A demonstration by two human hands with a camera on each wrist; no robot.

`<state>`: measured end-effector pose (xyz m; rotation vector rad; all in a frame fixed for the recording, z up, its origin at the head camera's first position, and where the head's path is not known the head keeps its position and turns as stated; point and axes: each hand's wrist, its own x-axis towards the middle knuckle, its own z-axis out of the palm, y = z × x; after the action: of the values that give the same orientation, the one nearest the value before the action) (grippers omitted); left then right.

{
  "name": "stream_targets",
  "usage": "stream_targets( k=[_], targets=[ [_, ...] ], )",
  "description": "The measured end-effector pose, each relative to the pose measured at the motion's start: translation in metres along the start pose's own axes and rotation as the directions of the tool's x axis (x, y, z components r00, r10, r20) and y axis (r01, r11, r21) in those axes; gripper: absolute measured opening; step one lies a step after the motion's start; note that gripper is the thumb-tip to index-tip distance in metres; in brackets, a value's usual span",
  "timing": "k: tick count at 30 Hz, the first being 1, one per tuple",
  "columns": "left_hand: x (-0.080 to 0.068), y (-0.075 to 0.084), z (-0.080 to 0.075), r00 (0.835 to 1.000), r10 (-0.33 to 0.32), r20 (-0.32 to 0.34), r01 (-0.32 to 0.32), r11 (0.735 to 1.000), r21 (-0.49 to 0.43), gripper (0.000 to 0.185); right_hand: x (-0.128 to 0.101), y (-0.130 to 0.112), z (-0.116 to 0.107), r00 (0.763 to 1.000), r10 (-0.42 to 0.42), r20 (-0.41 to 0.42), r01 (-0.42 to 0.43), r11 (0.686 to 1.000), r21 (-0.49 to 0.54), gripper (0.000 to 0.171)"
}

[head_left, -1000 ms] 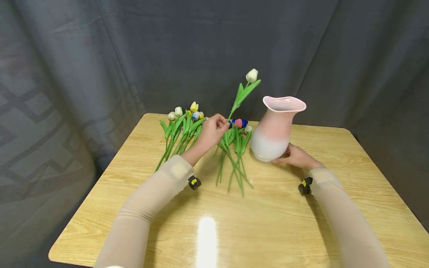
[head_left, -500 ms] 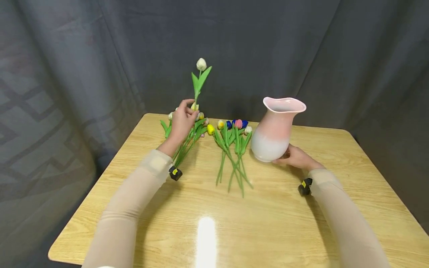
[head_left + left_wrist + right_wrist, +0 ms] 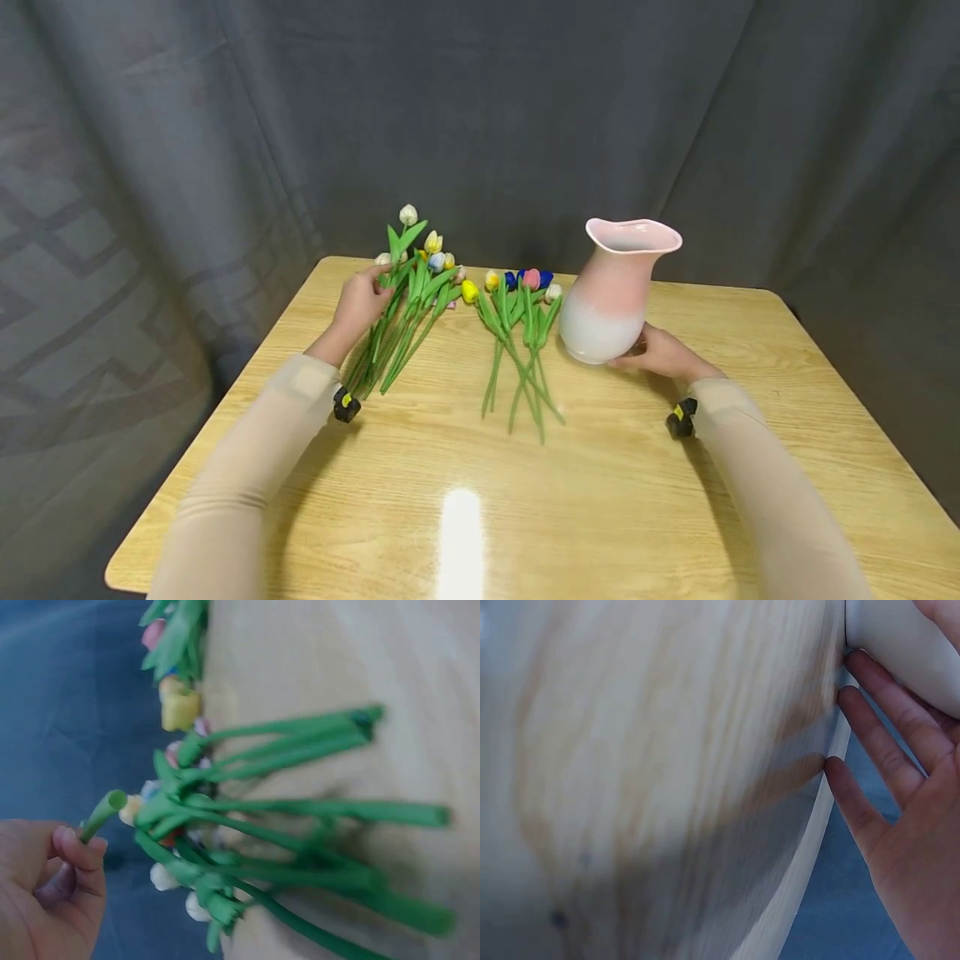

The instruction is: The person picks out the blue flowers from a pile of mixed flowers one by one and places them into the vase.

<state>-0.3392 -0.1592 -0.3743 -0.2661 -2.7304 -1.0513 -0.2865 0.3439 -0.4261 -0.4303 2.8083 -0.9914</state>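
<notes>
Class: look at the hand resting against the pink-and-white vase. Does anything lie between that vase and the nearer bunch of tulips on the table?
Nothing visible does. The right hand touches the vase; bare table separates it from the nearer bunch.

Light falls from above and in front, even and fairly bright, leaving a white streak of glare on the table (image 3: 462,533) near its front edge. Soft shadows lie under both forearms and beside the vase (image 3: 617,292). The dark curtain (image 3: 480,108) behind stays dim, and its folds bend at the head view's corners. The head view is sharp. The left wrist view is blurred, with the green stems (image 3: 300,825) smeared. The right wrist view is streaked with motion blur across the wood, and only the fingers (image 3: 885,757) are fairly clear.
</notes>
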Motion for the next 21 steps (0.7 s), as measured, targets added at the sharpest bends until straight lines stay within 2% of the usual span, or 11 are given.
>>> stream_targets(
  k=[4,9,21],
  targets=[
    [-0.005,-0.010,0.002,0.997,-0.017,0.082,0.014,0.999,0.044,0.048,0.000,0.000,0.000,1.000,0.003,-0.004,-0.003,1.000,-0.020,0.077],
    [-0.007,-0.017,0.007,0.987,-0.048,0.154,0.035,0.996,0.086,0.051,0.001,0.002,0.000,1.000,0.007,-0.004,-0.007,1.000,-0.030,0.078],
    [-0.003,-0.021,0.015,0.964,-0.136,0.228,0.103,0.984,0.147,0.052,0.001,0.000,0.000,1.000,0.011,0.005,-0.011,1.000,-0.003,0.079]
  ],
)
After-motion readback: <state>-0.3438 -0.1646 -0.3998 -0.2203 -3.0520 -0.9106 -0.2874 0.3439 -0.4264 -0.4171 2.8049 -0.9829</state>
